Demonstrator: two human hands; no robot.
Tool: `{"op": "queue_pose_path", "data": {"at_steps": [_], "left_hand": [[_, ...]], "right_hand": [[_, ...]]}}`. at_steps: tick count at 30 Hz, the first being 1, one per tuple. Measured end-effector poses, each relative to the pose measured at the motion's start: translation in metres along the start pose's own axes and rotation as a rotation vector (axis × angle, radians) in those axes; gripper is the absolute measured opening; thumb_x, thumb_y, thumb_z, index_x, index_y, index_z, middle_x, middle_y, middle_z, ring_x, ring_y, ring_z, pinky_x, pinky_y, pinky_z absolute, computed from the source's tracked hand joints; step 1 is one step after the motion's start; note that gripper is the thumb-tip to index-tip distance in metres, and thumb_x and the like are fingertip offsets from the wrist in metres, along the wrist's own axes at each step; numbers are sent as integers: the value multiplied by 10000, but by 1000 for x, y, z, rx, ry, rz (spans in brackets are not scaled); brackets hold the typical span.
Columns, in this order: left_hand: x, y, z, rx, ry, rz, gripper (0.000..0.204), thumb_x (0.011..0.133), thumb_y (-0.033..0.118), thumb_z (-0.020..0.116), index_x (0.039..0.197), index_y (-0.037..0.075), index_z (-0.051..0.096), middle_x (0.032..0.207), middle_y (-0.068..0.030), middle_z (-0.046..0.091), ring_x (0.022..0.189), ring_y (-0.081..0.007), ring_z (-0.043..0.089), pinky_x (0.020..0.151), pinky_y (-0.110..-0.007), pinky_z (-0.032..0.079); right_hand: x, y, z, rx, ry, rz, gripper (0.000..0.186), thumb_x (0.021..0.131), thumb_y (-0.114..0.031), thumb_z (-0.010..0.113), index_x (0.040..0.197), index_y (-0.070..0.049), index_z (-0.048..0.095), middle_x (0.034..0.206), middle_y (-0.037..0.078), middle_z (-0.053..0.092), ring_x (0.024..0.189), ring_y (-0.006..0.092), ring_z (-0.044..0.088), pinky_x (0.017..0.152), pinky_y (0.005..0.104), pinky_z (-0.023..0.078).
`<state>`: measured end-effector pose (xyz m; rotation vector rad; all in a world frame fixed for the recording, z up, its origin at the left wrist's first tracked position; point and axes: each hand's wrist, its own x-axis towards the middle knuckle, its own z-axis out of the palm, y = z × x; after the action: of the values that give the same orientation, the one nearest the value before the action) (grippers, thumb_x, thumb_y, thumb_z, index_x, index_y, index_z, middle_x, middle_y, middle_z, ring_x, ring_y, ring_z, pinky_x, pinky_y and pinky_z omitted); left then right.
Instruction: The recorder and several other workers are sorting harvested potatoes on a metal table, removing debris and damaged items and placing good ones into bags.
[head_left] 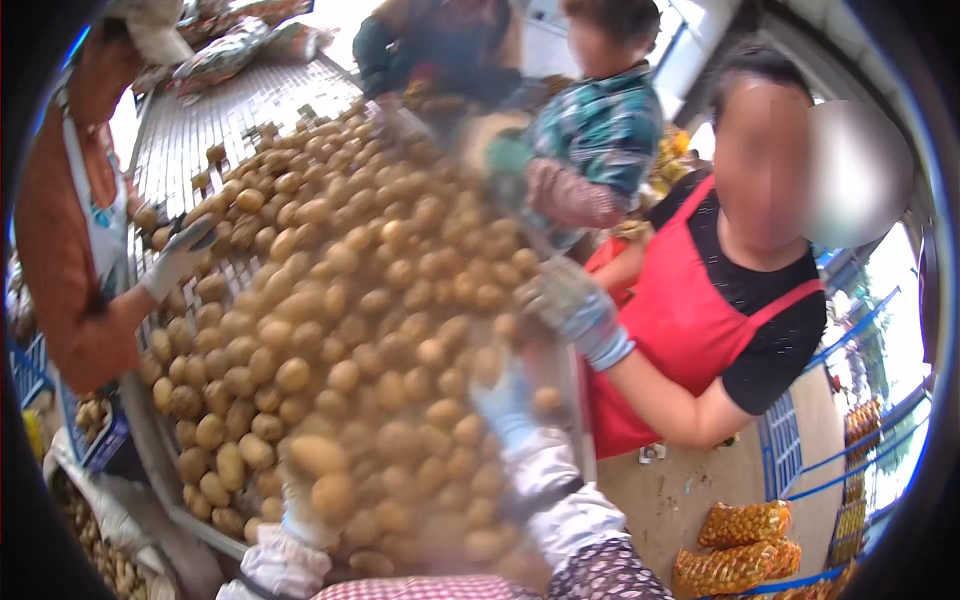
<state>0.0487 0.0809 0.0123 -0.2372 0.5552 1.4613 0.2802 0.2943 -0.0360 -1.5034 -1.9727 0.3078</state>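
Left hand (300, 520), light glove, blurred, down on potatoes (340, 330); grip not discernible. Right hand (505, 405), pale blue glove, blurred, among potatoes; open or closed can't tell. Potatoes heaped on sorting table (200, 130), ahead of and between both hands. Co-workers' gloved hands w/ potatoes beyond. Orange mesh sacks (745, 525) far right of right hand.
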Motion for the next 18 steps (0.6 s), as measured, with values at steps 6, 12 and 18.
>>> {"op": "queue_pose_path", "data": {"at_steps": [6,12,18], "left_hand": [[14,-21,-10,-47,-209,-66,944,718,822,466,1340,112,450,1382,-129,458,1267,-328,426,1074,-482,352],[5,-23,-22,-30,-106,9,879,714,776,577,1283,111,498,1333,-122,495,1218,-357,466,1032,-562,382],[-18,-5,-30,-323,-332,-82,852,711,785,571,1259,135,509,1303,-125,507,1180,-350,489,1006,-575,397]], "right_hand": [[-70,-110,-40,1205,-565,259,670,856,-20,625,1445,-1,306,1334,121,493,1233,201,467,1057,308,368],[-126,-83,-39,484,-289,58,601,836,-116,604,1379,26,389,1308,193,504,1221,320,482,1034,382,394],[-160,-73,-15,-235,-610,-314,790,714,-376,692,1386,-73,409,1453,249,321,1355,439,275,1116,527,236]]}}
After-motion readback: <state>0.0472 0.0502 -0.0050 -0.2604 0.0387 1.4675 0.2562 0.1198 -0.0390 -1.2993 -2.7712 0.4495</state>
